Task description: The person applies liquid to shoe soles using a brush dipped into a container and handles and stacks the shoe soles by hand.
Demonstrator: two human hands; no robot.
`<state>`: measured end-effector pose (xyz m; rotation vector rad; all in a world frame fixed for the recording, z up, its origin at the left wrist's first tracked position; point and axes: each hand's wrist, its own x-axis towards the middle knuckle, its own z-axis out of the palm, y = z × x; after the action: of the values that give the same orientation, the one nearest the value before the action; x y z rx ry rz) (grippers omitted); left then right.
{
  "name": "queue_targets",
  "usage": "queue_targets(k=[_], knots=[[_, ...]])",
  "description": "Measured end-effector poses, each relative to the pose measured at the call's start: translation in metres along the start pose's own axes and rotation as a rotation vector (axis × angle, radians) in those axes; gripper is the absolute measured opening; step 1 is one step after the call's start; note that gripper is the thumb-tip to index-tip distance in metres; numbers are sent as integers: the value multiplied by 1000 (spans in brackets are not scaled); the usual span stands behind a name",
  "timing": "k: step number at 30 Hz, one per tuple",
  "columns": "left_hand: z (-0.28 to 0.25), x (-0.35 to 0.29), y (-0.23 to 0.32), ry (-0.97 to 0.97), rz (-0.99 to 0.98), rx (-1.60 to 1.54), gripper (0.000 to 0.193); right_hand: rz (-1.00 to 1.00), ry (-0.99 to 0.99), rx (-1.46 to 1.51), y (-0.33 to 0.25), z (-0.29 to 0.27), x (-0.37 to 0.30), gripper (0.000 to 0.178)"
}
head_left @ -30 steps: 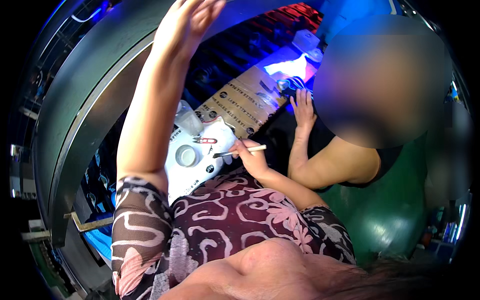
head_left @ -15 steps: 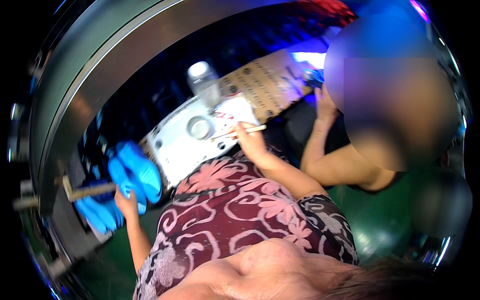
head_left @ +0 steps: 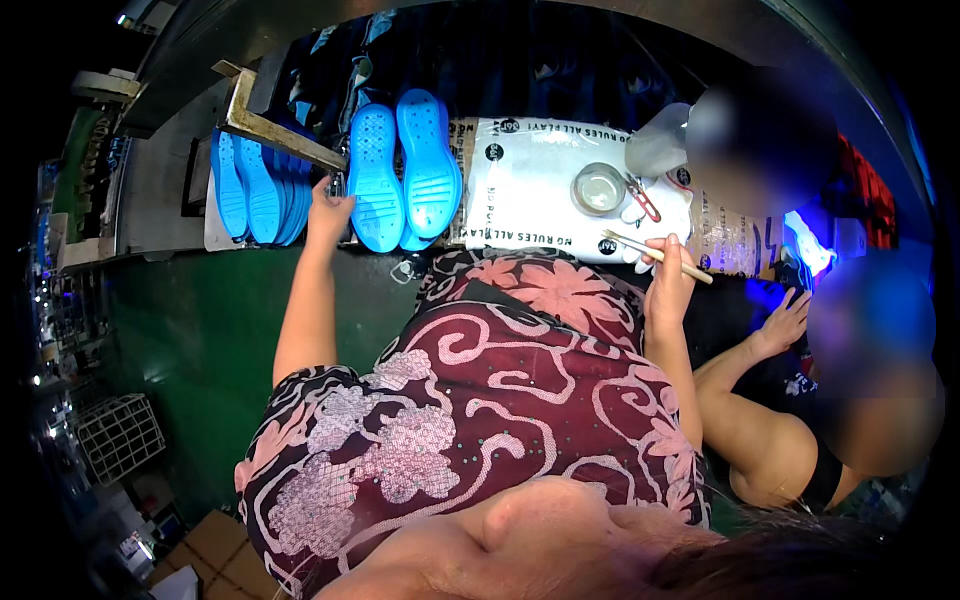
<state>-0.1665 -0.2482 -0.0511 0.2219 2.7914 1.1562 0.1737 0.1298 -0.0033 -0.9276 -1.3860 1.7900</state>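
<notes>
Blue soles (head_left: 375,190) left of jar (head_left: 600,189), none under brush (head_left: 632,244); right hand (head_left: 668,287) pinching brush; left hand (head_left: 329,212) grip unclear, progress likewise.

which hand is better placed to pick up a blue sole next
Probably the left hand: it is close beside the blue soles, while the right hand is farther off and holds a brush. Whether the left is free is unclear.

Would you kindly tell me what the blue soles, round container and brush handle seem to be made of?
Blue soles: probably moulded foam or rubber, satin; ridges and dimples show. Round container: glass or plastic, glossy; translucent with bright rim. Brush handle: likely wood, smooth; pale tan.
</notes>
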Motion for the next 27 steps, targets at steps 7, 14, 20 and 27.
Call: queue_targets(k=[7, 14, 20, 27], knots=[[-3, 3, 15, -47, 196, 299, 44, -12, -25, -42, 2, 8, -3, 33], [11, -17, 67, 253, 459, 496, 30, -32, -23, -49, 1, 3, -9, 32], [72, -46, 97, -223, 307, 531, 38, -9, -44, -36, -5, 4, -10, 31], [74, -28, 88, -126, 346, 540, 36, -85, -48, 8, -1, -6, -11, 32]])
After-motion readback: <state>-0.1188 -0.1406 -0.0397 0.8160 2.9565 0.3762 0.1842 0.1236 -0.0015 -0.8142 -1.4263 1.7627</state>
